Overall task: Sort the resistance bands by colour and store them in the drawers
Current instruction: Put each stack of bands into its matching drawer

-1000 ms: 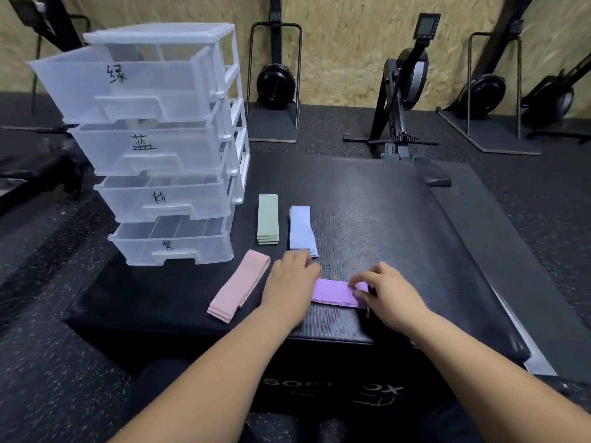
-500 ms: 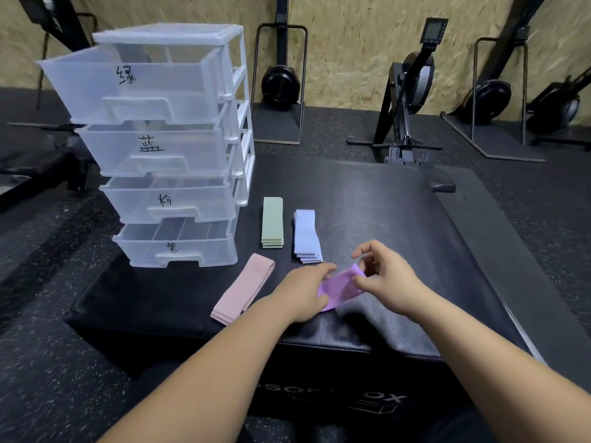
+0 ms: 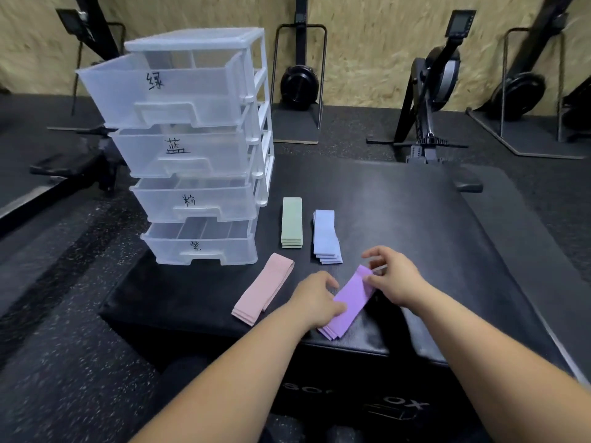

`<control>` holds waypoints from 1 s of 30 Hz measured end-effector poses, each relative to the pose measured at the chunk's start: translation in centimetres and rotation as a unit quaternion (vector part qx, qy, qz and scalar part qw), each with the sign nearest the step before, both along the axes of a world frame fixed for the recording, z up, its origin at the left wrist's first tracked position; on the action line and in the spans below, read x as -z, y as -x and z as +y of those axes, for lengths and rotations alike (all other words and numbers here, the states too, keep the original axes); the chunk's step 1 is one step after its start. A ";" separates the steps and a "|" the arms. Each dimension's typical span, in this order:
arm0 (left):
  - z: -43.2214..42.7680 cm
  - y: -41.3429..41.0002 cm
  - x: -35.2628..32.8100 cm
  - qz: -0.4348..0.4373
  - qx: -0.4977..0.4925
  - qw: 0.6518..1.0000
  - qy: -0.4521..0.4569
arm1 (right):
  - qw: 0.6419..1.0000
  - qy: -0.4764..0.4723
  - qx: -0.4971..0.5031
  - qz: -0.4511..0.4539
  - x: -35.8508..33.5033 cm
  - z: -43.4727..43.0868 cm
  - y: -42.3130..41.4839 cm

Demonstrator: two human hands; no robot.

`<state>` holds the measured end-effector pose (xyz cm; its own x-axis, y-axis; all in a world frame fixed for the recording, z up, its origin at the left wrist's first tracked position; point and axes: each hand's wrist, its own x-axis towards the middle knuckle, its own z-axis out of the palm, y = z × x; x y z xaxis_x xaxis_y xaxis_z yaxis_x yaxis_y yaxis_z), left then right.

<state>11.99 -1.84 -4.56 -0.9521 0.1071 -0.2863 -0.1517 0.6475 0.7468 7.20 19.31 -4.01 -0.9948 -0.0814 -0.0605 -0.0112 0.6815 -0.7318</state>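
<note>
Purple bands (image 3: 349, 312) in right hand (image 3: 396, 279) (apparently)

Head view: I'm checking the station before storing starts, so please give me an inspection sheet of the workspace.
Surface: black padded box.
Job's things: drawer unit, four drawers pulled out; green bands, blue bands, pink bands stacked on the box; purple bands in both hands.
Clutter: nothing seen.
Hands: left hand holds their middle; right hand pinches the far end.
Cables: nothing seen.
Surroundings: rowing machines by a board wall.
</note>
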 end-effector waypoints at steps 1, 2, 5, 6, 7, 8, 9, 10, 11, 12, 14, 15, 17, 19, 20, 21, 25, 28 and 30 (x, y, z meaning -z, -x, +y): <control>0.3 -0.1 0.1 0.018 0.010 0.999 0.038 | 0.999 -0.042 -0.010 0.012 0.5 -0.2 -0.1; 0.6 -0.2 0.2 0.039 0.023 0.996 0.078 | 0.997 -0.065 -0.017 0.026 0.9 -0.4 -0.2; 1.6 0.0 0.1 0.106 0.065 0.969 0.212 | 0.987 -0.138 -0.038 0.080 1.4 -0.8 0.0; 1.6 0.1 0.1 0.112 0.067 0.965 0.226 | 0.981 -0.166 -0.046 0.088 1.3 -0.9 0.2; 1.6 0.4 0.0 0.109 0.066 0.966 0.223 | 0.978 -0.185 -0.053 0.087 1.0 -0.9 0.5; 1.5 0.8 0.0 0.103 0.064 0.971 0.206 | 0.976 -0.194 -0.060 0.080 0.6 -0.8 0.8; 1.2 1.1 -0.2 0.097 0.058 0.977 0.181 | 0.975 -0.199 -0.066 0.072 0.2 -0.8 1.3; 0.9 1.6 -0.5 0.095 0.047 0.982 0.156 | 0.975 -0.199 -0.071 0.069 -0.4 -0.8 1.7; 0.6 2.1 -0.8 0.100 0.034 0.985 0.137 | 0.975 -0.198 -0.075 0.072 -0.9 -0.9 2.2; 0.2 2.7 -1.1 0.109 0.019 0.986 0.123 | 0.974 -0.197 -0.076 0.079 -1.4 -1.1 2.7; -0.9 3.9 -2.1 0.121 -0.009 0.988 0.100 | 0.974 -0.191 -0.076 0.091 -2.5 -1.8 3.9; -1.5 4.5 -2.6 0.123 -0.020 0.988 0.090 | 0.975 -0.188 -0.077 0.095 -3.0 -2.2 4.4; -2.9 5.7 -3.6 0.125 -0.036 0.989 0.075 | 0.975 -0.182 -0.082 0.100 -3.8 -3.1 5.8; -4.0 6.9 -4.5 0.133 -0.057 0.987 0.067 | 0.975 -0.176 -0.089 0.099 -4.5 -4.2 7.3; -4.5 7.5 -4.8 0.136 -0.070 0.986 0.063 | 0.976 -0.171 -0.093 0.097 -4.8 -4.8 8.1; -4.9 8.1 -5.0 0.138 -0.082 0.985 0.061 | 0.976 -0.167 -0.098 0.096 -5.0 -5.4 8.9; -6.0 10.6 -5.1 0.126 -0.118 0.984 0.047 | 0.976 -0.163 -0.116 0.089 -5.4 -7.7 12.4; -6.2 12.4 -4.6 0.111 -0.133 0.984 0.030 | 0.976 -0.162 -0.123 0.079 -5.1 -9.3 15.0; -5.9 13.6 -3.9 0.101 -0.140 0.984 0.033 | 0.975 -0.166 -0.129 0.068 -4.7 -10.2 16.8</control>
<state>-1.60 -7.76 -0.66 -0.9802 -0.1791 -0.0849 -0.1826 0.6495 0.7382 -9.58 9.09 0.73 -0.9445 -0.3286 0.0040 -0.2950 0.8427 -0.4504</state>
